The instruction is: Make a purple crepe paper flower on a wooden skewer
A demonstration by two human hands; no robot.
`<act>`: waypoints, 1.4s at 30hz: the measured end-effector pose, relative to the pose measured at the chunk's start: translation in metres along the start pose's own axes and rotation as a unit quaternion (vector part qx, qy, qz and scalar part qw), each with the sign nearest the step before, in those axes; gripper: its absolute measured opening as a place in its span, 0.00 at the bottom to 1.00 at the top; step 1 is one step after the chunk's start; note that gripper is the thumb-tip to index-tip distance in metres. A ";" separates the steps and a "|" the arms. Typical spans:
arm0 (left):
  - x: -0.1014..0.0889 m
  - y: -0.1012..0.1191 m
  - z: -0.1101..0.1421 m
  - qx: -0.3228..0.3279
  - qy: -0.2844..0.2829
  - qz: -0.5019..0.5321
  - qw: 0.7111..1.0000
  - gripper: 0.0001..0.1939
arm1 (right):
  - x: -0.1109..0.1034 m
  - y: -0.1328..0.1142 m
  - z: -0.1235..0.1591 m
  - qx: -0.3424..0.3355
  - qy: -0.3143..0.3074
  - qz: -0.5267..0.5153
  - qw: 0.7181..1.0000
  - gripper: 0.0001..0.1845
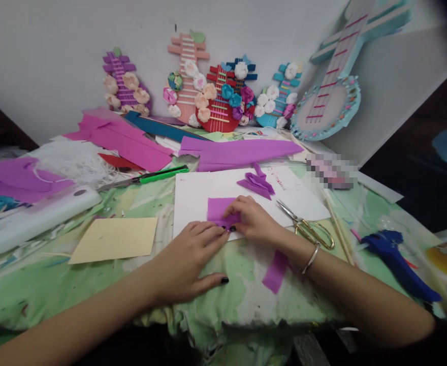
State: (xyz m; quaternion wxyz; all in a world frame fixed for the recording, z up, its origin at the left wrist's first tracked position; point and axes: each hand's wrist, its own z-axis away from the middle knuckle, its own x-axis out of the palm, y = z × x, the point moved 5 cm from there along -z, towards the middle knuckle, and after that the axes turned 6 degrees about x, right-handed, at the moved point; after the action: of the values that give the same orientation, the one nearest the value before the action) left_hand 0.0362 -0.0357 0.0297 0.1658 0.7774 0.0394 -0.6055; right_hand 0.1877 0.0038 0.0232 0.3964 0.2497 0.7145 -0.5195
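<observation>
We see matt paper, bright metal and smooth plastic.
We find the small purple piece [216,207] matt and papery, on a white sheet [193,188] that looks smooth and unglossed; the pale yellow card [115,240] is flat and dull too. The scissors [296,219] pair silvery metal blades with shiny gold-coloured metal handles, and the bracelet [310,259] is polished, silvery metal. The blue glue gun [394,254] looks like hard plastic, as does the cutter's green body [164,174]. Beneath, we see a rumpled, stained cloth [216,300], soft and matt.
</observation>
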 end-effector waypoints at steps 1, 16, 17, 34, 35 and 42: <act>-0.002 0.000 0.000 0.000 0.003 0.010 1.000 0.30 | 0.001 0.000 0.000 -0.002 0.000 0.002 1.000 0.17; 0.000 -0.013 0.011 -0.039 0.015 0.065 0.997 0.24 | -0.008 -0.023 0.011 -0.107 0.045 0.005 0.993 0.11; 0.000 -0.013 0.010 -0.036 0.018 0.057 0.998 0.24 | -0.007 -0.024 0.012 -0.116 0.045 0.007 0.992 0.11; -0.005 -0.043 0.000 -0.181 0.140 0.134 0.964 0.14 | 0.000 -0.029 0.020 -0.166 -0.014 0.041 0.985 0.15; -0.005 -0.044 -0.003 -0.182 0.142 0.136 0.963 0.14 | -0.001 -0.029 0.020 -0.173 -0.017 0.035 0.984 0.15; -0.004 -0.051 -0.015 -0.200 0.160 0.145 0.956 0.09 | -0.004 -0.032 0.020 -0.183 -0.036 0.030 0.982 0.15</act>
State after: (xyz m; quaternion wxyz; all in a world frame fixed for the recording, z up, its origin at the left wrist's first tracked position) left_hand 0.0356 0.0174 0.0264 0.3955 0.8126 0.0723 -0.4219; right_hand 0.1718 -0.0259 0.0412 0.4761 0.1752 0.7753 -0.3762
